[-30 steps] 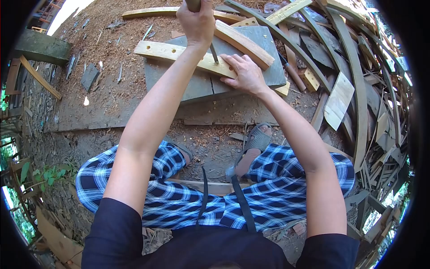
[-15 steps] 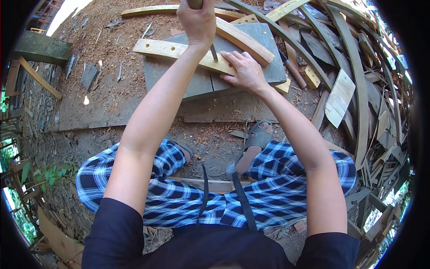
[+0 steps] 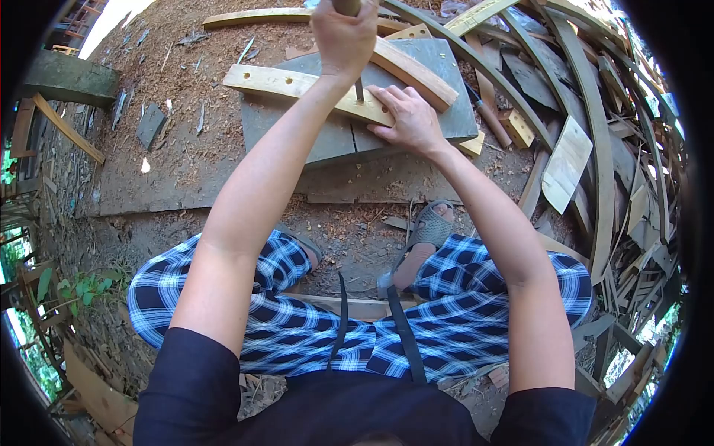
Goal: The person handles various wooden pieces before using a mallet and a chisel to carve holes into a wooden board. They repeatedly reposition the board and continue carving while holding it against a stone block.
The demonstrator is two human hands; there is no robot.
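Observation:
My left hand is wrapped round the wooden handle of a tool. Its thin metal shaft stands on a pale curved piece of wood, at or in a spot I cannot make out exactly. Round holes run along that wood. Near its right end my right hand grips it, fingers laid over the top, with another hole beside the fingertips. The curved wood lies across a grey block with a crack in its front edge.
Behind it, a second curved wooden piece rests on the block. A wooden-handled tool and a drilled wood block lie to the right, near piled curved strips. Wood shavings cover the ground at left.
My left hand has shifted a little to the right with the tool's handle, and the handle's tilt differs. My right hand stays on the curved wood.

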